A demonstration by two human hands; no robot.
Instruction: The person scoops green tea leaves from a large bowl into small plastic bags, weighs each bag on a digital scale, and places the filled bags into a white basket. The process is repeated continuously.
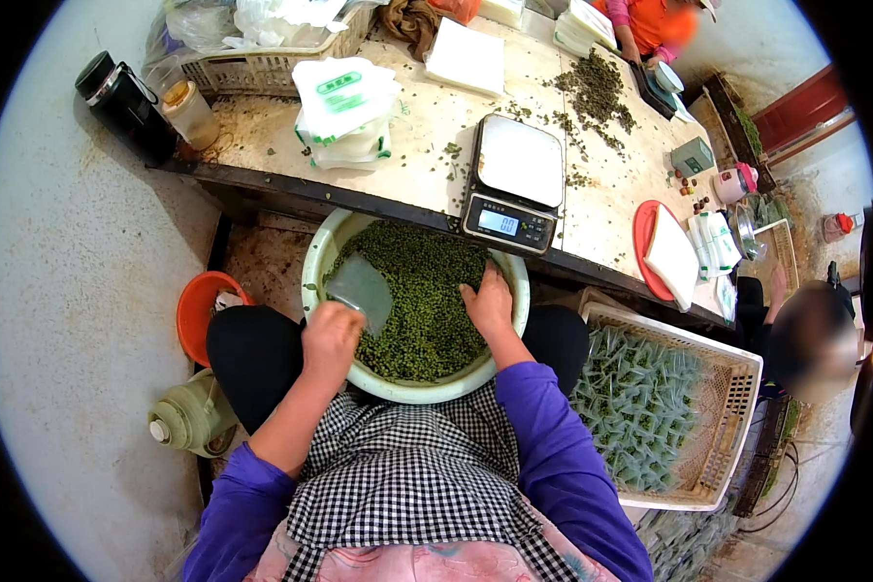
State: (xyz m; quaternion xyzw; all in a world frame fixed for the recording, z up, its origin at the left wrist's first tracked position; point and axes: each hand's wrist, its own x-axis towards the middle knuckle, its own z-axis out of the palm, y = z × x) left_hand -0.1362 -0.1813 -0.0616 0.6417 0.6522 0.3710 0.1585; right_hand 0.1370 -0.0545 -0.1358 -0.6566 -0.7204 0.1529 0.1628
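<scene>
A wide pale basin [315, 281] sits between my knees, filled with small round green berries [427, 320] that look like green peppercorns. My left hand [334, 338] is closed in a fist at the basin's left side. It grips a translucent grey-green scoop [361, 294], which rests tilted on the berries. At the right inner wall, my right hand [490, 299] lies on the berries with its thumb apart from the fingers; some fingertips are hidden. Just beyond the basin, at the table edge, stands a digital scale [519, 163] with a bare white pan.
A crate [718, 407] of small filled plastic bags stands at my right. An orange bucket [204, 310] and a green flask [192, 415] are at my left. White printed bags [344, 107] and a black thermos [121, 107] occupy the table [417, 184]. Two people are at the right.
</scene>
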